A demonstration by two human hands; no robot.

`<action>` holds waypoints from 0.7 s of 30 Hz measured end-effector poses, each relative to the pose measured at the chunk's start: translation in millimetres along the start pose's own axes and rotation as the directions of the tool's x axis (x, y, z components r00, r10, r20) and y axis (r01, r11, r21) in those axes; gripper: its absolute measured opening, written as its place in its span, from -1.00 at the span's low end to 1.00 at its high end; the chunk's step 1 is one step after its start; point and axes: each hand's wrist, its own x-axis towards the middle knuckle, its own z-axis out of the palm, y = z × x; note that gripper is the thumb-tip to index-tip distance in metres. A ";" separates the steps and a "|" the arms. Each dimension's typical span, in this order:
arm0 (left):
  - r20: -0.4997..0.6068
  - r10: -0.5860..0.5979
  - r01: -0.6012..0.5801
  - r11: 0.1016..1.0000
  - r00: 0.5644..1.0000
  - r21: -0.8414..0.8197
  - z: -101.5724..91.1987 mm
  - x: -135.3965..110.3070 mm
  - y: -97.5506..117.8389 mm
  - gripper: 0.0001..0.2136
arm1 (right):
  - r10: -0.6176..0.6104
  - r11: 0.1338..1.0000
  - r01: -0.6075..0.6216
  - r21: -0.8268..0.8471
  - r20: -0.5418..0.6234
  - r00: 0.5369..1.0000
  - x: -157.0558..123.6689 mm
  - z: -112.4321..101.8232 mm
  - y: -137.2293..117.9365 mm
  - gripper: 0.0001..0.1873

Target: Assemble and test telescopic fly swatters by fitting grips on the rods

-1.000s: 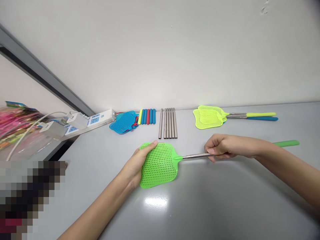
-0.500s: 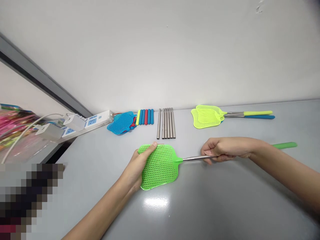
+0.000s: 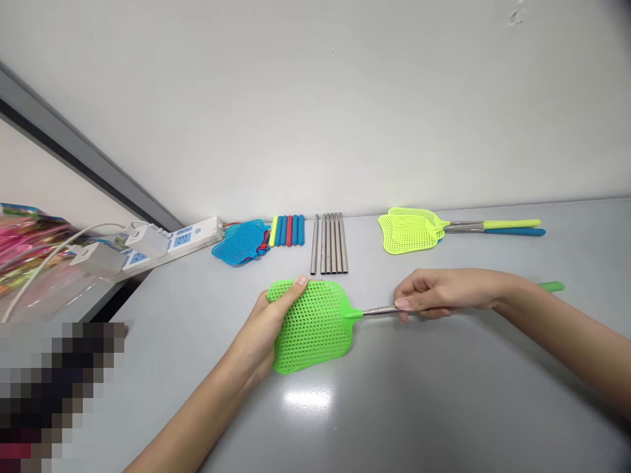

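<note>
A green fly swatter (image 3: 315, 326) is held level above the grey table by both hands. My left hand (image 3: 276, 315) grips the left edge of its perforated head, thumb on top and the other fingers hidden beneath. Closed around the metal rod, my right hand (image 3: 426, 295) sits a short way right of the head. The far end of the green handle (image 3: 551, 286) shows behind my right forearm; its middle is hidden. Beyond my left hand lie several metal rods (image 3: 334, 244) side by side.
Several coloured handle grips (image 3: 288, 231) lie in a row by a pile of blue and red swatter heads (image 3: 240, 242). Swatters with a yellow head (image 3: 409, 231) lie at the back right. A power strip (image 3: 182, 240) with plugs and cables runs along the left.
The green handle's end has moved left toward my right hand, and less of the metal rod shows between that hand and the head. Both hands keep their grip.
</note>
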 end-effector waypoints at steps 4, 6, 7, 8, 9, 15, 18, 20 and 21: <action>-0.005 -0.009 0.009 1.000 1.000 -0.005 -0.6 -1.4 3.4 -0.68 | 0.002 0.999 -0.005 -0.035 -0.074 0.997 -1.5 2.1 -4.7 -0.67; -0.010 -0.023 0.023 1.000 1.000 -0.019 -0.9 0.0 2.5 -0.69 | 0.005 0.999 -0.012 -0.049 -0.141 0.990 -0.9 4.4 -6.0 -0.68; -0.012 -0.032 0.032 0.999 0.999 -0.028 -1.2 0.9 1.6 -0.70 | 0.004 0.998 -0.014 -0.063 -0.166 0.986 -0.1 5.8 -6.2 -0.68; -0.015 -0.044 0.043 0.998 0.999 -0.035 -1.4 1.7 0.6 -0.70 | 0.000 0.997 -0.014 -0.078 -0.184 0.983 1.0 7.3 -6.1 -0.68; -0.018 -0.055 0.054 0.998 0.998 -0.040 -1.6 2.5 -0.5 -0.70 | -0.009 0.996 -0.009 -0.093 -0.192 0.981 2.3 8.8 -5.7 -0.68; -0.027 -0.062 0.061 0.997 0.998 -0.038 3.2 2.6 -5.8 -0.65 | -0.062 0.987 0.035 -0.157 -0.170 0.983 7.6 15.1 -3.3 -0.73; -0.040 -0.054 0.053 0.998 0.998 -0.031 7.2 1.7 -8.5 -0.63 | -0.062 0.980 0.029 -0.194 -0.163 0.985 7.4 16.1 -3.8 -0.74; -0.048 -0.056 0.055 0.998 0.997 -0.020 8.8 1.3 -10.2 -0.62 | -0.061 0.980 0.030 -0.196 -0.154 0.986 7.4 17.0 -4.4 -0.74; -0.052 -0.056 0.056 0.998 0.997 -0.013 9.2 1.2 -10.9 -0.61 | -0.059 0.982 0.029 -0.189 -0.151 0.987 7.5 17.6 -4.7 -0.74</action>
